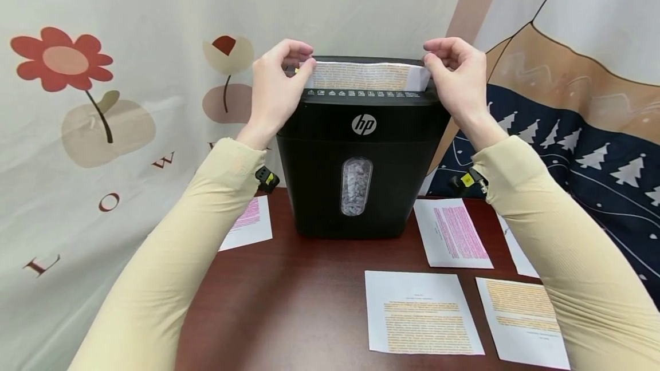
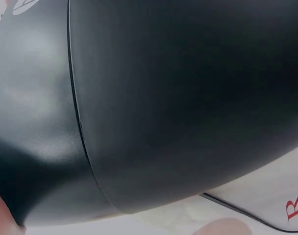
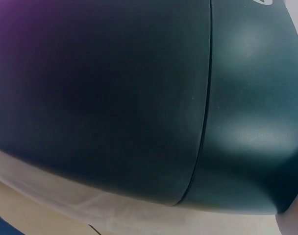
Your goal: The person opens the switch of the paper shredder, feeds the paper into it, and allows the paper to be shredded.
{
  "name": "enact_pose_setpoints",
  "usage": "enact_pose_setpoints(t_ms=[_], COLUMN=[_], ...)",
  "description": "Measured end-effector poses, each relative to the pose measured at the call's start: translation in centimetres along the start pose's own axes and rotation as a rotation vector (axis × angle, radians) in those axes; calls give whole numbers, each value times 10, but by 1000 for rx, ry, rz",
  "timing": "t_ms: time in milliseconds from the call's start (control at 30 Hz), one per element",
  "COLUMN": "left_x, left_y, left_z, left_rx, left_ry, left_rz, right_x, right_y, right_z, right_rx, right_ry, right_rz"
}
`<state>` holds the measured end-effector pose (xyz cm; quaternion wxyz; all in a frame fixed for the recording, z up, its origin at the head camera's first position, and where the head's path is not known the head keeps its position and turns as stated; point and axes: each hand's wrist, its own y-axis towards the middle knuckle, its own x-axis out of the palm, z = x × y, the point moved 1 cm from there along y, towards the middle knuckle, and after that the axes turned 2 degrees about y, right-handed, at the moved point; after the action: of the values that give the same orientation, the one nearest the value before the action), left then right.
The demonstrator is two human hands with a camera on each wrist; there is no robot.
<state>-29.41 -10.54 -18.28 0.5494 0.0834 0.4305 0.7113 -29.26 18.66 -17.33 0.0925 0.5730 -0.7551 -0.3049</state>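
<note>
A black paper shredder (image 1: 319, 182) with an hp logo stands upright on the table, shredded paper showing through its front window (image 1: 356, 186). At its top slot is a sheet of paper (image 1: 361, 77) with orange-highlighted text, only a low strip of it visible. My left hand (image 1: 278, 82) pinches the sheet's left end between thumb and fingers. The right hand (image 1: 460, 76) pinches the opposite end. In the left wrist view the shredder's side (image 2: 178, 107) fills most of the picture, and the right wrist view likewise shows its dark wall (image 3: 105, 107).
Printed sheets lie on the brown table (image 1: 289, 302): a pink-text sheet (image 1: 454, 232) right of the shredder, an orange-text sheet (image 1: 423, 314) in front, another orange-text sheet (image 1: 523, 319) partly under my right forearm. A patterned curtain (image 1: 170, 16) hangs close behind the shredder.
</note>
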Motion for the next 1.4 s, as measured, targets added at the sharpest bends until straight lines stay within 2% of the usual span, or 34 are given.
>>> enact_pose_setpoints(t_ms=[333, 500, 600, 733, 867, 967, 1067, 1233, 1400], left_x=[-1, -1, -2, -3, -3, 0, 2, 5, 8], left_y=[-16, -30, -39, -54, -70, -88, -107, -130, -148], left_z=[0, 1, 3, 8, 13, 14, 13, 8, 2], left_rx=[117, 238, 313, 380, 440, 475, 489, 461, 402], left_ry=[45, 39, 37, 39, 22, 18, 22, 19, 41], left_rz=[42, 66, 85, 76, 67, 52, 26, -38, -166], right_x=[-13, -23, -27, -32, -39, -45, -52, -64, -74], right_y=[-13, -28, -38, -52, -68, -84, -99, -119, -139], right_z=[2, 1, 1, 2, 3, 6, 13, 27, 46], right_rx=[-64, -122, -174, -266, -347, -395, -421, -435, -427], right_ry=[-83, -149, -192, -254, -283, -297, -309, -345, -382], right_rz=[-6, -45, -76, -113, -102, -91, -104, -125, -153])
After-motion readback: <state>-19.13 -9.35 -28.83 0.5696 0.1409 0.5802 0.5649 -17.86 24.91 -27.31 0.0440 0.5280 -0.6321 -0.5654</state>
